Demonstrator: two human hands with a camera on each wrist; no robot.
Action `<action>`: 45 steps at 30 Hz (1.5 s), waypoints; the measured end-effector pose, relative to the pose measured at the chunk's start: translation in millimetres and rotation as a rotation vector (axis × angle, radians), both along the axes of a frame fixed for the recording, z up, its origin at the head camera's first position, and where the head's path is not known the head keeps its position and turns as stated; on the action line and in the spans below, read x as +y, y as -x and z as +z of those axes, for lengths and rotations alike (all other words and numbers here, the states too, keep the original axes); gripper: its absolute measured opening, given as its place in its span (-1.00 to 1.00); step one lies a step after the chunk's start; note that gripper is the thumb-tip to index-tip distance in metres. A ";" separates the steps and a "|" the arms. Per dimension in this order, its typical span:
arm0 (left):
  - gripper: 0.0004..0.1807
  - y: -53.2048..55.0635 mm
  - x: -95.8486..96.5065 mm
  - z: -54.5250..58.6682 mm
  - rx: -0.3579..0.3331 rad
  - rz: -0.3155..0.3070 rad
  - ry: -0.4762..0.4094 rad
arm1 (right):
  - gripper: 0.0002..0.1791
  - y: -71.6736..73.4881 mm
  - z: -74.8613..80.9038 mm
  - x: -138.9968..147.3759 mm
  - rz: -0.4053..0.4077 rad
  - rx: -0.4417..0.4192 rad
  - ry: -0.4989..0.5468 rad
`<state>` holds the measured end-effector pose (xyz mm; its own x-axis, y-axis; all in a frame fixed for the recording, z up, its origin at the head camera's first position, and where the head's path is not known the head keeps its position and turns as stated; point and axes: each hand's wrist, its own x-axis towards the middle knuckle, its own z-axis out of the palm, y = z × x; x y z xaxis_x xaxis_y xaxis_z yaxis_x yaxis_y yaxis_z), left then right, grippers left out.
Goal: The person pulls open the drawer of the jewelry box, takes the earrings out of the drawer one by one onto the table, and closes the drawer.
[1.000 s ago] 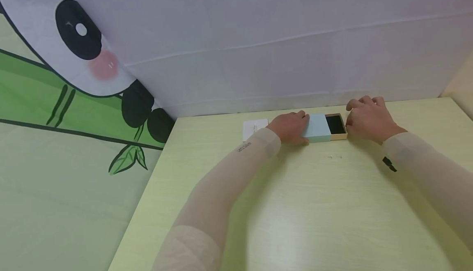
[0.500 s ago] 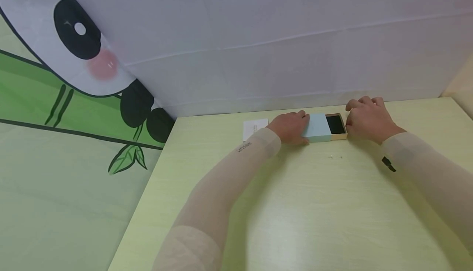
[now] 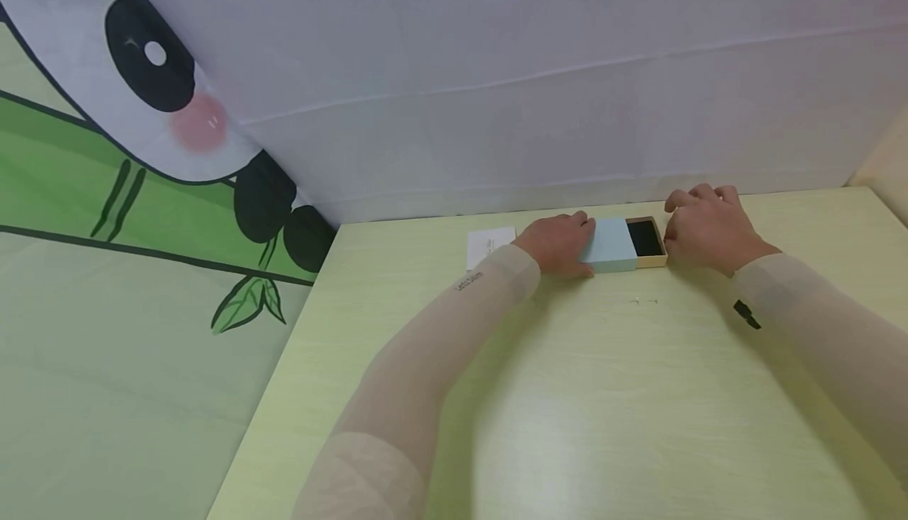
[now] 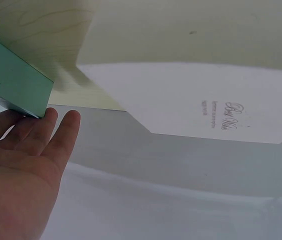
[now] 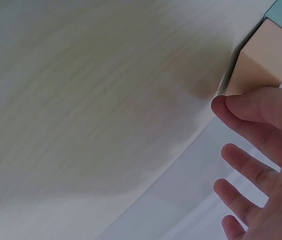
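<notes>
A light blue box sleeve (image 3: 612, 244) lies near the table's far edge, a peach-coloured drawer (image 3: 650, 262) with a black inside sticking out of its right end. My left hand (image 3: 558, 246) grips the left end of the sleeve, thumb on the near side and fingers on the far side. At the drawer's outer end is my right hand (image 3: 712, 230). In the right wrist view its thumb and forefinger (image 5: 248, 107) meet at the end of the drawer (image 5: 263, 57), pinching it, while the other fingers are spread apart.
A white card (image 3: 489, 243) with printed writing is left of the left hand, partly behind the sleeve of that arm. Two tiny pale things (image 3: 636, 301) are on the table (image 3: 567, 410) in front of the box. White cloth (image 3: 496, 142) hangs behind the table.
</notes>
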<state>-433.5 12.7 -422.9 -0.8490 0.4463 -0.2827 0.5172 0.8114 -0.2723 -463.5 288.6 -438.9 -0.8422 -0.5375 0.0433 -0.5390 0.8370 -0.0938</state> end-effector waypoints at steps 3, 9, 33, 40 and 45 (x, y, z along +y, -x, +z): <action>0.06 -3.4 -0.7 0.8 0.004 -0.005 -0.001 | -0.79 -3.6 0.5 -0.5 -0.006 -0.004 0.001; 0.06 -6.2 -1.9 -0.6 0.001 -0.008 0.001 | -0.79 -9.0 -0.7 -1.5 -0.022 -0.016 0.002; 0.04 -6.0 -0.3 1.9 -0.019 0.012 -0.010 | -0.79 -6.0 -2.6 -1.3 -0.028 -0.015 0.020; 0.04 -2.0 1.8 3.2 -0.007 0.018 -0.009 | -0.80 3.3 -2.8 -0.3 -0.020 -0.024 0.026; 0.04 1.1 2.3 3.1 -0.001 0.016 -0.007 | -0.79 9.6 -2.5 -0.5 -0.012 -0.028 0.022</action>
